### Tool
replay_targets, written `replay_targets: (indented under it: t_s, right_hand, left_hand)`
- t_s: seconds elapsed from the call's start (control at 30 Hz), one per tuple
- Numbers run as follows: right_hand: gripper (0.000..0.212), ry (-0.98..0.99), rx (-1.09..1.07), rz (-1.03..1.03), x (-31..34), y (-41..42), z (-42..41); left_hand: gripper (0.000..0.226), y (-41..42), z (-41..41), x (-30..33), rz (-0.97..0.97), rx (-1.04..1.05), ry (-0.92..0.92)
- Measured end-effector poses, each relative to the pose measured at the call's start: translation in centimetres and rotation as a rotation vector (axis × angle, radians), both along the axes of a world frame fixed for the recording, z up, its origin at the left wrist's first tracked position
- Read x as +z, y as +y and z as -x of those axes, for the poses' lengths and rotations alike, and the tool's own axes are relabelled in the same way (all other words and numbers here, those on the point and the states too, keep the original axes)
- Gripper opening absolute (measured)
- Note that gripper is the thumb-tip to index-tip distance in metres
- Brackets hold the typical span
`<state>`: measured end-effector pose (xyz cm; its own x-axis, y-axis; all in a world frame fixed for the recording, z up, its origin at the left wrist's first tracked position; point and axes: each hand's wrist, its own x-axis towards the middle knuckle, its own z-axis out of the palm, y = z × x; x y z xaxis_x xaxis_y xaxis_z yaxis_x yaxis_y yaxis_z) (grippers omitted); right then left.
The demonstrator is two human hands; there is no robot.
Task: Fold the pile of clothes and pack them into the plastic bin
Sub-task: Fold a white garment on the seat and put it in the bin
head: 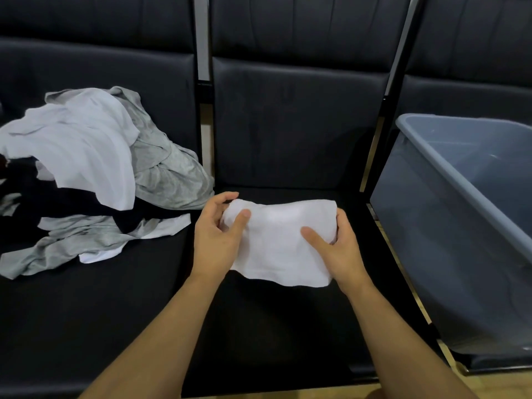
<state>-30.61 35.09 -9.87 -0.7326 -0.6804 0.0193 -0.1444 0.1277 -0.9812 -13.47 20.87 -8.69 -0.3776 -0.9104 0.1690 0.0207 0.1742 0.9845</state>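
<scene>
Your left hand (216, 234): it grips the left end of the folded white cloth (276, 240), thumb on top and fingers curled behind the edge — a hold that keeps the layers from sliding apart.
Your right hand (336, 249): it grips the right end the same way, thumb laid across the top face, fingers wrapped round the side; with both ends held, the bundle keeps its shape.
Folded white cloth: it sits between your hands over the middle seat (273, 326), its near edge hanging loose; whether it rests on the cushion or is lifted just clear is hard to tell from this angle.
Plastic bin (460, 197): grey, on the seat to your right, its opening facing you — close by, so a folded piece has only a short way to go. What shows of its inside looks bare.
Pile of clothes (95, 174): white, grey and dark garments heaped unfolded on the seat to your left, well apart from the bin, so most of the folding seems still ahead.
Seat backs (296, 110): dark padded panels behind everything.
</scene>
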Motion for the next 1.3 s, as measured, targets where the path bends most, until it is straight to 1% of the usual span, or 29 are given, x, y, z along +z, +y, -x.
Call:
replay_targets:
  t_s: [0.1, 0.2, 0.3, 0.37, 0.43, 0.53, 0.6, 0.63, 0.67, 0.7, 0.73, 0.77, 0.8, 0.87, 0.93, 1.03, 1.1, 1.17, 1.23, 1.3]
  right_hand:
    - [0.061, -0.077, 0.022, -0.02, 0.1, -0.1, 0.0]
    - [0.058, -0.237, 0.036, -0.092, -0.7, -0.3, 0.0]
    - [0.059, -0.371, 0.009, -0.218, -2.3, -0.6, 0.2]
    - [0.064, -0.374, -0.008, -0.332, -3.7, -0.7, 0.2]
    - [0.069, -0.296, -0.004, -0.46, -5.0, -0.7, 0.2]
    - [0.078, -0.166, 0.008, -0.609, -5.9, -0.4, 0.6]
    - [0.082, -0.021, 0.0, -0.714, -5.7, -0.3, 1.2]
    - [0.083, 0.091, -0.017, -0.775, -5.4, -0.3, 1.3]
    - [0.08, 0.216, -0.041, -0.801, -5.0, -0.4, 1.4]
    - [0.071, 0.342, -0.052, -0.777, -4.7, -0.6, 1.2]
    - [0.056, 0.458, -0.027, -0.714, -4.5, -0.8, 1.0]
    - [0.04, 0.541, 0.049, -0.651, -4.4, -1.1, 0.7]
    - [0.029, 0.587, 0.165, -0.604, -4.5, -1.4, 0.3]
    - [0.03, 0.611, 0.418, -0.614, -5.2, -1.8, -0.4]
    - [0.034, 0.592, 0.555, -0.715, -5.7, -2.0, -0.9]
    - [0.041, 0.589, 0.548, -0.873, -5.1, -2.1, -0.9]
    - [0.045, 0.581, 0.544, -1.005, -4.3, -2.3, -1.2]
    - [0.046, 0.5, 0.552, -1.091, -3.7, -2.3, -1.7]
    - [0.044, 0.377, 0.543, -1.099, -3.6, -2.1, -1.9]
    - [0.04, 0.324, 0.465, -1.027, -3.9, -1.7, -1.5]
  left_hand:
    - [0.032, -0.5, 0.0, -0.2, 0.044, -0.048, -0.052]
    - [0.03, -1.0, 0.2, -1.6, -0.029, -0.062, -0.108]
    - [0.026, -1.7, 0.5, -3.9, -0.089, -0.048, -0.258]
    - [0.029, -2.1, 0.8, -5.5, -0.145, -0.052, -0.392]
    - [0.034, -2.2, 0.9, -7.0, -0.157, -0.092, -0.525]
    - [0.043, -1.9, 1.1, -7.7, -0.11, -0.166, -0.745]
    - [0.046, -1.4, 1.3, -7.2, 0.077, -0.153, -0.95]
    - [0.044, -1.1, 1.4, -6.8, 0.192, -0.143, -0.992]
    - [0.039, -0.7, 1.6, -6.1, 0.268, -0.157, -0.979]
    - [0.031, -0.3, 1.8, -5.4, 0.286, -0.217, -0.952]
    - [0.023, 0.0, 1.9, -4.7, 0.257, -0.316, -0.928]
    - [0.016, 0.5, 2.1, -4.3, 0.196, -0.442, -0.931]
    - [0.013, 1.1, 2.2, -4.1, 0.133, -0.58, -0.958]
    - [0.015, 2.0, 2.2, -4.0, 0.098, -0.791, -1.054]
    - [0.016, 2.3, 2.1, -4.5, 0.113, -0.828, -1.13]
    - [0.021, 1.9, 2.0, -4.9, 0.157, -0.763, -1.166]
    - [0.023, 1.5, 2.1, -5.1, 0.28, -0.703, -1.223]
    - [0.025, 1.2, 2.1, -5.2, 0.417, -0.626, -1.275]
    - [0.027, 0.8, 2.1, -5.5, 0.474, -0.593, -1.284]
    - [0.027, 0.4, 2.2, -5.7, 0.409, -0.545, -1.222]
